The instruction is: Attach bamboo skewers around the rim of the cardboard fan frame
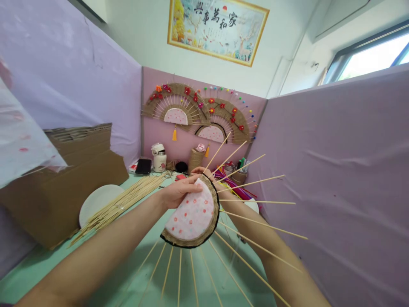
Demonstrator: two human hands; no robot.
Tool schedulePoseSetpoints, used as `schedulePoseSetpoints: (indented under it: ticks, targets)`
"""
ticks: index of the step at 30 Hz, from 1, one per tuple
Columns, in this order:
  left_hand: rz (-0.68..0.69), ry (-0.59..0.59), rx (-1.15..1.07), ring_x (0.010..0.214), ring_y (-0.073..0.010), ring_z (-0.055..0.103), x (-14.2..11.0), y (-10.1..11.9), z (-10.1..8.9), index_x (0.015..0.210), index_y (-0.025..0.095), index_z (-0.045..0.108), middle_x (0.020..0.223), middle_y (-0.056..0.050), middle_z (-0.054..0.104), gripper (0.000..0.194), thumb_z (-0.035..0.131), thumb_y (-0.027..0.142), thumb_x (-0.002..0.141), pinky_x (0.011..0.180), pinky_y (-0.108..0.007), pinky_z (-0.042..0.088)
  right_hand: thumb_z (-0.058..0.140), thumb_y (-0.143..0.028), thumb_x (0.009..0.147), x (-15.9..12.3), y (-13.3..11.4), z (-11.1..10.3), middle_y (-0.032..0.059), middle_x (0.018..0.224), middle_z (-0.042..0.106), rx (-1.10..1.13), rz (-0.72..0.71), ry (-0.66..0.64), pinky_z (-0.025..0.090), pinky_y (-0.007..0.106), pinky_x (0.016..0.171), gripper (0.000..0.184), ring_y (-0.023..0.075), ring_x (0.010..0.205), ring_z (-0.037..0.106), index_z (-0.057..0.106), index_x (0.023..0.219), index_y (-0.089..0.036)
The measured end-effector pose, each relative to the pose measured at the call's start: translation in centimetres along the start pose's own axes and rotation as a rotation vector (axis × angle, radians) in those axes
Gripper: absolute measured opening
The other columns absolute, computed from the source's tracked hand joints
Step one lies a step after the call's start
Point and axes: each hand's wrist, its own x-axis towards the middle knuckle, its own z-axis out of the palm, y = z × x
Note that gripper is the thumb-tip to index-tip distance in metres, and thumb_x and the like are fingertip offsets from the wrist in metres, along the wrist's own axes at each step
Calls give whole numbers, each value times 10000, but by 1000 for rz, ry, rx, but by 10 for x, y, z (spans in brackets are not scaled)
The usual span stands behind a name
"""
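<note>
1. Head view: my left hand [180, 192] grips the straight edge of the half-round fan [191, 213], thumb on its dotted face.
2. My right hand [204, 171] is at the fan's far end, partly hidden; I cannot tell its grip.
3. The fan is centred above the green table [134, 249]; thin sticks [262, 202] radiate right and near.
4. Left: loose sticks [128, 196] overlap a white plate [91, 204].

Grips the half-round fan [204, 226] above the green counter [35, 268] with the left hand [179, 192] on its spotted face [188, 213] and the right hand [206, 172] at its upper edge. Shows thin sticks [258, 201] fanning out from its black rim [219, 204].
</note>
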Motion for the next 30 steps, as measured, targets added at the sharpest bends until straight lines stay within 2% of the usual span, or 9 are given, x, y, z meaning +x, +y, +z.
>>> schedulePoseSetpoints:
  ticks: [4, 7, 10, 12, 15, 17, 20, 24, 30]
  targets:
    - [17, 209, 22, 576, -125, 616, -8, 2, 2, 771, 141, 604, 680, -25, 667, 161, 710, 224, 681, 589, -238, 488, 700, -299, 557, -10, 5, 7, -2, 596, 599, 10, 13, 37, 437, 286, 632, 146, 157, 632, 564, 581, 567, -216]
    - [74, 367, 35, 510, -117, 572, -11, 4, -1, 714, 148, 599, 600, -10, 632, 186, 664, 322, 728, 522, -231, 458, 668, -307, 582, -16, 13, 6, 2, 626, 613, -4, 15, 107, 424, 272, 597, 119, 146, 610, 542, 591, 601, -218]
    - [201, 412, 137, 494, -107, 544, -11, 6, -10, 729, 149, 607, 590, 3, 610, 218, 672, 356, 715, 486, -214, 426, 657, -303, 594, -22, 20, -1, 20, 656, 625, -42, 6, 189, 409, 260, 575, 141, 143, 613, 531, 614, 659, -186]
    - [298, 482, 209, 499, -99, 537, -11, 7, -18, 763, 157, 609, 599, 15, 599, 237, 697, 363, 686, 483, -202, 416, 660, -311, 597, -24, 24, -9, 25, 670, 628, -37, 2, 201, 405, 257, 577, 172, 144, 623, 533, 623, 688, -170]
    - [416, 654, 244, 484, -91, 527, -11, 8, -32, 899, 193, 611, 594, 40, 582, 304, 724, 333, 654, 467, -189, 393, 669, -342, 616, -26, 26, -22, 14, 657, 617, -19, 4, 175, 374, 246, 545, 200, 130, 585, 505, 639, 711, -169]
    - [450, 717, 230, 449, -91, 509, -11, 7, -42, 968, 211, 604, 557, 51, 560, 347, 720, 312, 656, 439, -190, 368, 666, -381, 643, -28, 24, -28, 1, 618, 589, -30, 21, 135, 326, 236, 501, 226, 109, 530, 452, 654, 719, -168]
    - [439, 795, 167, 405, -87, 475, -7, 5, -58, 864, 199, 606, 507, 55, 533, 246, 712, 276, 656, 422, -197, 349, 650, -436, 669, -30, 20, -29, -17, 571, 546, -41, 76, 75, 262, 228, 460, 283, 86, 475, 374, 667, 740, -163]
    - [445, 885, 28, 417, -74, 477, 8, 6, -83, 757, 179, 576, 501, 58, 527, 161, 695, 177, 649, 453, -191, 365, 668, -429, 650, -30, 17, -17, -23, 549, 527, -66, 102, 22, 244, 227, 456, 282, 77, 466, 353, 659, 714, -155]
    - [396, 918, -67, 415, -84, 502, 20, 7, -105, 733, 176, 533, 511, 56, 543, 160, 669, 136, 659, 490, -215, 409, 660, -390, 639, -31, 24, -7, -36, 524, 501, -158, 99, -124, 254, 228, 475, 229, 81, 483, 364, 626, 619, -164]
